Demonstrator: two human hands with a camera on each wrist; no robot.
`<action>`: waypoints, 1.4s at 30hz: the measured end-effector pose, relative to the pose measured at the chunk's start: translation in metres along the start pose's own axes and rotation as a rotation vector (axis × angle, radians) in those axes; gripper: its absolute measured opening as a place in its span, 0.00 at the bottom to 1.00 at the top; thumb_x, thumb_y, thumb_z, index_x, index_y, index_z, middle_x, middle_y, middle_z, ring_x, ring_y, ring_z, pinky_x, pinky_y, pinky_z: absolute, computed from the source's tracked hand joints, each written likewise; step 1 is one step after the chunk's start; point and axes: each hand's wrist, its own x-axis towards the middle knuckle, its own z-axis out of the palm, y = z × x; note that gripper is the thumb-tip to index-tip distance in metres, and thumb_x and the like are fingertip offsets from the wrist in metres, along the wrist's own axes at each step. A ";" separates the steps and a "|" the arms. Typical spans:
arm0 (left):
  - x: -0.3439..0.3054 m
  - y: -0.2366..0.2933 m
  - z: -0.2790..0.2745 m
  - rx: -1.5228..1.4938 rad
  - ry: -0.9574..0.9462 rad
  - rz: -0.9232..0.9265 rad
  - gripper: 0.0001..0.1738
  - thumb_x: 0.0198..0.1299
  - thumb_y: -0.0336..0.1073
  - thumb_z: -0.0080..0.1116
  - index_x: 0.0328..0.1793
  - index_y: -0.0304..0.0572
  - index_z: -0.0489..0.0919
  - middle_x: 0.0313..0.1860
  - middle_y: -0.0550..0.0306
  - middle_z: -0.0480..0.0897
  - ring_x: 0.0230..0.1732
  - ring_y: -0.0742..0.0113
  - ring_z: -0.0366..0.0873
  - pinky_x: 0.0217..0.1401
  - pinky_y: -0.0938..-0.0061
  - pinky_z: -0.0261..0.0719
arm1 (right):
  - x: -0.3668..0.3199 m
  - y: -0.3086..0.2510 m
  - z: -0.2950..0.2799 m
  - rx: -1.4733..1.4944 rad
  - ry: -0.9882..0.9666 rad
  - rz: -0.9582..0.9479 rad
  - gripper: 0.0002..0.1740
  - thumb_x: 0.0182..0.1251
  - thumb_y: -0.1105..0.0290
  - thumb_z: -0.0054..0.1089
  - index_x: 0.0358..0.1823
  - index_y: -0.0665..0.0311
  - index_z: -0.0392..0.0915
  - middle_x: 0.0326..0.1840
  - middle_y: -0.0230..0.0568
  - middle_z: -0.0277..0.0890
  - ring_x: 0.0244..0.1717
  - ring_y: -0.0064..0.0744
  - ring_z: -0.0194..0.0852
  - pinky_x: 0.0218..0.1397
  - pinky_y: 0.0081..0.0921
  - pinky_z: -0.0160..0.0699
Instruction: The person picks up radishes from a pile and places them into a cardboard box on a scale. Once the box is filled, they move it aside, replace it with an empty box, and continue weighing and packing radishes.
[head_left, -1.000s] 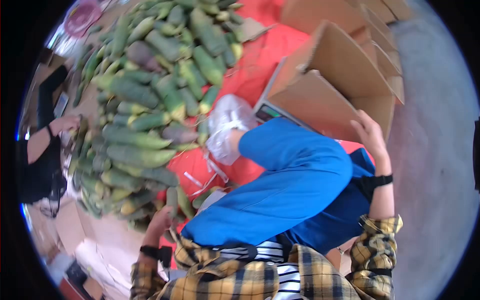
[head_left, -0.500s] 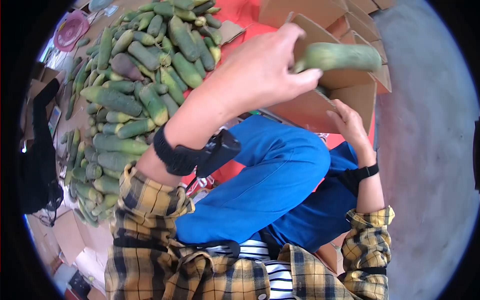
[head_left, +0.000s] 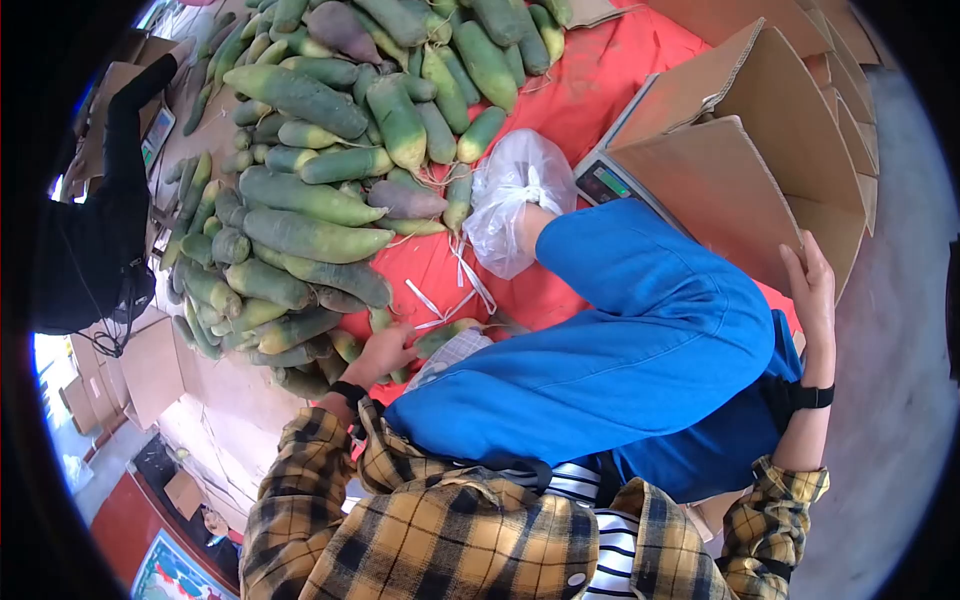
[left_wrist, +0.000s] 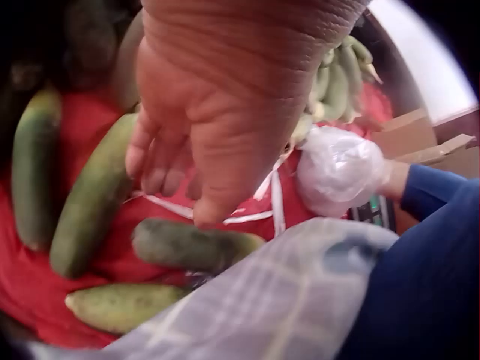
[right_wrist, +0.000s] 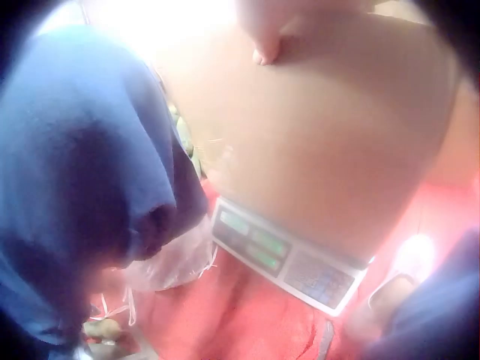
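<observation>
green vegetable [left_wrist: 196,246] lies just below the slack, empty left fingers [left_wrist: 154,161]; right fingers [head_left: 812,270] flat on cardboard box [head_left: 720,190].

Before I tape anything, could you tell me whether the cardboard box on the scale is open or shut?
Open: the cardboard box has its flaps standing up, interior showing.

Left hand [head_left: 385,350] sits beside green vegetables [head_left: 310,237]; right hand [head_left: 815,290] touches cardboard box [head_left: 715,185].

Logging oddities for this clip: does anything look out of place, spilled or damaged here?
A clear plastic bag is tied over the person's foot, beside the vegetable pile on the red cloth, which is unusual footwear. White ties lie scattered loose on the cloth near it. Nothing looks spilled or damaged.
</observation>
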 end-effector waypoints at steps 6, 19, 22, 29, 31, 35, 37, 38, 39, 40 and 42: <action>0.008 -0.002 0.028 0.048 -0.094 -0.100 0.29 0.48 0.44 0.66 0.55 0.40 0.70 0.47 0.45 0.75 0.48 0.48 0.77 0.51 0.59 0.75 | 0.000 -0.007 0.001 -0.027 0.017 0.021 0.12 0.68 0.70 0.54 0.49 0.68 0.72 0.23 0.33 0.67 0.23 0.19 0.57 0.28 0.20 0.64; 0.028 0.018 0.017 -0.027 -0.062 -0.121 0.32 0.44 0.53 0.66 0.50 0.35 0.76 0.45 0.40 0.79 0.49 0.45 0.78 0.50 0.60 0.76 | 0.003 0.009 0.003 0.024 0.094 -0.016 0.13 0.67 0.69 0.56 0.49 0.68 0.73 0.33 0.45 0.76 0.33 0.33 0.72 0.40 0.28 0.72; 0.030 0.038 -0.036 -0.228 -0.092 -0.273 0.27 0.45 0.53 0.64 0.39 0.33 0.79 0.31 0.44 0.81 0.39 0.50 0.81 0.41 0.63 0.77 | 0.004 0.006 -0.005 0.009 0.050 -0.082 0.12 0.64 0.69 0.57 0.46 0.66 0.74 0.38 0.47 0.77 0.39 0.47 0.75 0.43 0.32 0.74; 0.025 0.139 -0.168 -0.458 0.352 -0.009 0.19 0.50 0.33 0.63 0.48 0.34 0.76 0.38 0.59 0.78 0.41 0.71 0.74 0.47 0.76 0.73 | 0.004 0.019 -0.001 -0.088 0.129 -0.190 0.13 0.63 0.65 0.56 0.46 0.63 0.73 0.43 0.48 0.77 0.46 0.52 0.74 0.47 0.41 0.74; 0.028 0.188 -0.207 -0.399 0.533 0.162 0.23 0.50 0.38 0.61 0.51 0.33 0.74 0.46 0.55 0.76 0.49 0.68 0.71 0.55 0.73 0.69 | 0.004 0.023 0.000 -0.060 0.088 -0.237 0.14 0.64 0.65 0.55 0.47 0.64 0.73 0.44 0.49 0.77 0.46 0.52 0.75 0.47 0.41 0.74; 0.049 0.304 -0.255 -0.335 0.782 0.615 0.25 0.49 0.40 0.60 0.52 0.33 0.74 0.46 0.53 0.77 0.49 0.65 0.74 0.56 0.70 0.70 | 0.004 0.027 0.002 -0.069 0.113 -0.256 0.15 0.64 0.65 0.55 0.48 0.64 0.74 0.43 0.49 0.78 0.47 0.51 0.75 0.48 0.41 0.74; 0.068 0.368 -0.263 -0.263 0.790 0.766 0.23 0.49 0.36 0.62 0.51 0.34 0.75 0.45 0.54 0.78 0.46 0.66 0.76 0.54 0.71 0.72 | 0.003 0.029 0.002 -0.080 0.118 -0.276 0.16 0.63 0.65 0.55 0.50 0.63 0.74 0.45 0.48 0.78 0.48 0.50 0.76 0.48 0.40 0.75; 0.084 0.392 -0.261 -0.208 0.776 0.804 0.24 0.49 0.38 0.64 0.51 0.34 0.75 0.45 0.53 0.78 0.45 0.66 0.76 0.52 0.71 0.73 | 0.003 0.027 0.000 -0.073 0.085 -0.247 0.15 0.63 0.65 0.56 0.49 0.63 0.75 0.45 0.48 0.78 0.47 0.50 0.76 0.48 0.40 0.75; 0.100 0.412 -0.261 -0.153 0.759 0.840 0.25 0.50 0.40 0.65 0.51 0.34 0.76 0.45 0.53 0.78 0.44 0.66 0.76 0.51 0.71 0.74 | 0.004 0.026 -0.001 -0.066 0.053 -0.217 0.15 0.63 0.65 0.56 0.49 0.63 0.75 0.44 0.48 0.79 0.47 0.49 0.76 0.47 0.41 0.75; 0.120 0.424 -0.257 -0.199 0.730 0.795 0.25 0.51 0.43 0.66 0.51 0.34 0.76 0.44 0.52 0.79 0.42 0.67 0.76 0.48 0.72 0.75 | 0.004 0.028 0.002 -0.063 0.045 -0.226 0.15 0.63 0.65 0.56 0.49 0.63 0.75 0.44 0.48 0.79 0.47 0.49 0.76 0.47 0.41 0.75; 0.142 0.421 -0.252 -0.242 0.701 0.733 0.25 0.52 0.45 0.67 0.50 0.34 0.77 0.44 0.52 0.79 0.41 0.68 0.76 0.45 0.73 0.75 | 0.005 0.034 0.008 -0.036 0.164 -0.302 0.12 0.62 0.65 0.56 0.45 0.63 0.74 0.40 0.48 0.78 0.45 0.51 0.75 0.46 0.42 0.74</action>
